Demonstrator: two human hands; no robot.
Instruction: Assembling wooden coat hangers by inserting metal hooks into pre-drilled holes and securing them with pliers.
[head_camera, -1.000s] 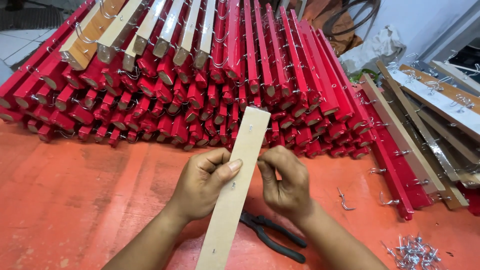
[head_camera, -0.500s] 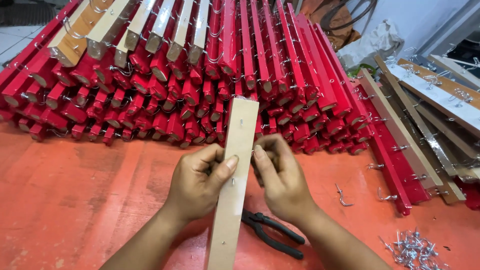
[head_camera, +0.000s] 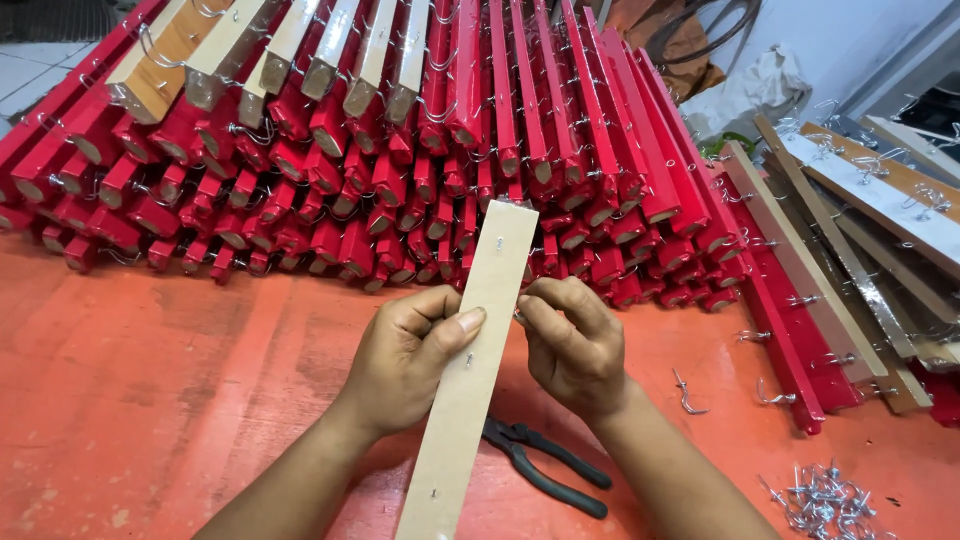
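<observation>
My left hand (head_camera: 410, 360) grips a long, pale wooden slat (head_camera: 478, 330) from its left side, thumb pressed across the face. The slat runs from the bottom of the view up toward the red pile and has small metal points showing along its middle. My right hand (head_camera: 570, 345) is pinched at the slat's right edge, fingers curled on something small and hidden, probably a metal hook. Black-handled pliers (head_camera: 545, 465) lie on the red table (head_camera: 150, 400) under my wrists.
A big stack of red-painted slats with metal hooks (head_camera: 420, 150) fills the back. More slats, some unpainted, lie at the right (head_camera: 850, 220). Loose metal hooks are heaped at the lower right (head_camera: 825, 500), and one hook (head_camera: 685, 392) lies alone.
Both hands and the slat have shifted slightly to the right and up in view. The right fingers have closed tighter on the slat's edge.
</observation>
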